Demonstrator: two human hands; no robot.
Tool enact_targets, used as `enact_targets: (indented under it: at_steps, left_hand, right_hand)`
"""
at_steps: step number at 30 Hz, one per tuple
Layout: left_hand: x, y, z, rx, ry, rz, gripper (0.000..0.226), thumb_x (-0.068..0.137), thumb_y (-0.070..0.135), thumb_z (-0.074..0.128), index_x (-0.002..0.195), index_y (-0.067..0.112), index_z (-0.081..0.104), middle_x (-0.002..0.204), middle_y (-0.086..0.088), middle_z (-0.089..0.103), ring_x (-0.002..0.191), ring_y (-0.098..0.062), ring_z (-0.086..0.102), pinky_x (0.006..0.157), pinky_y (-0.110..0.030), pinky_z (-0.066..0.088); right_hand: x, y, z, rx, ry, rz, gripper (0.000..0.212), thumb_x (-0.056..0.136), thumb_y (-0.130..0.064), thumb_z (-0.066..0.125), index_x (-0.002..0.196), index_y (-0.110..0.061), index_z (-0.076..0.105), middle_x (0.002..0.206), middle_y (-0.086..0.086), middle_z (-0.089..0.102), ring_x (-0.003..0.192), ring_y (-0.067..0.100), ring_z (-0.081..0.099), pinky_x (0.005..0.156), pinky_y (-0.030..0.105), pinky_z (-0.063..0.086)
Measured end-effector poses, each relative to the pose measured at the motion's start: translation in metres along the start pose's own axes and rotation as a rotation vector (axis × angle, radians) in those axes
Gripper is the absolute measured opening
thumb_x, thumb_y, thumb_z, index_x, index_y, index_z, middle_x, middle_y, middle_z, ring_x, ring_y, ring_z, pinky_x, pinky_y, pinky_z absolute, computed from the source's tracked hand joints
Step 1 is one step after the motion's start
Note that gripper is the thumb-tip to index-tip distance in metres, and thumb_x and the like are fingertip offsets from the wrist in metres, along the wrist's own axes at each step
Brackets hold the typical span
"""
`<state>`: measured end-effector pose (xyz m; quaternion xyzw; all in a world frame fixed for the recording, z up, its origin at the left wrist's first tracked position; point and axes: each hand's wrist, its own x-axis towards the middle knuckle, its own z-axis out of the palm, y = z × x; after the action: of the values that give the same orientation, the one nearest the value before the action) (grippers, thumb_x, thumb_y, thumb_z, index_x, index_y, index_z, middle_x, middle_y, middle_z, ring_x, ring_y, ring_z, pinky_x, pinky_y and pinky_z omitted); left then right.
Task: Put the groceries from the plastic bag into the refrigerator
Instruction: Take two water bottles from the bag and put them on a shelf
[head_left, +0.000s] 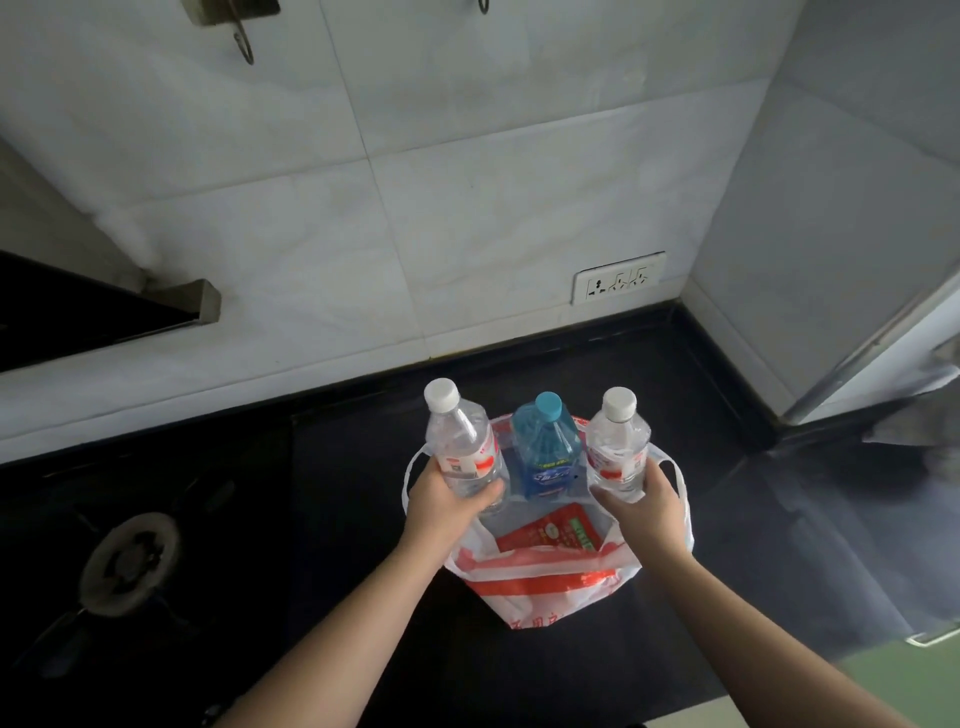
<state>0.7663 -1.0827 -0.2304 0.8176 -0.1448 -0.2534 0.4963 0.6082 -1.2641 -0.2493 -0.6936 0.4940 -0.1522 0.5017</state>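
Clear plastic water bottle, left (464, 448): left hand (445, 500) fingers curled round its lower body, neck tilted far-left. Matching clear bottle, right (618, 448): right hand (643, 500) wraps it likewise, upright. Both held above the red-and-white plastic bag (545, 584) on the black surface (363, 493). Refrigerator probably right; right hand nearer.

You have a dark, glossy black stone countertop (363, 519) in front of you, running back to the white tiled wall and into the corner on your right. Directly on it sits 1 white and red thin plastic carrier bag (545, 587), its mouth open and its handles drooping to either side. To your left, a black gas hob (78, 519) is set into the countertop, with 1 round metal burner (132, 564) showing.
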Motion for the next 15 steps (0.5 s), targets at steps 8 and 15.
enact_targets:
  at_steps: [8, 15]
  left_hand:
    - [-0.039, 0.017, -0.048, -0.267, -0.162, 0.01, 0.069, 0.062, 0.05, 0.087, 0.122, 0.028, 0.062, 0.116, 0.008, 0.071, 0.109, -0.01, 0.067, 0.098, -0.044, 0.051]
    - [-0.069, 0.036, -0.079, -0.563, -0.334, 0.027, 0.085, 0.061, 0.057, 0.083, 0.134, 0.027, 0.051, 0.126, -0.006, 0.067, 0.118, -0.025, 0.063, 0.098, -0.046, 0.047]
  right_hand:
    - [-0.036, -0.031, -0.024, 0.16, -0.058, -0.148, 0.048, 0.078, -0.025, 0.078, 0.119, -0.025, 0.055, 0.11, -0.011, 0.066, 0.099, 0.01, 0.063, 0.091, 0.035, 0.049]
    - [-0.082, -0.061, -0.037, 0.47, -0.194, -0.224, 0.058, 0.072, -0.054, 0.074, 0.119, -0.024, 0.059, 0.121, 0.011, 0.064, 0.106, 0.027, 0.067, 0.09, 0.053, 0.054]
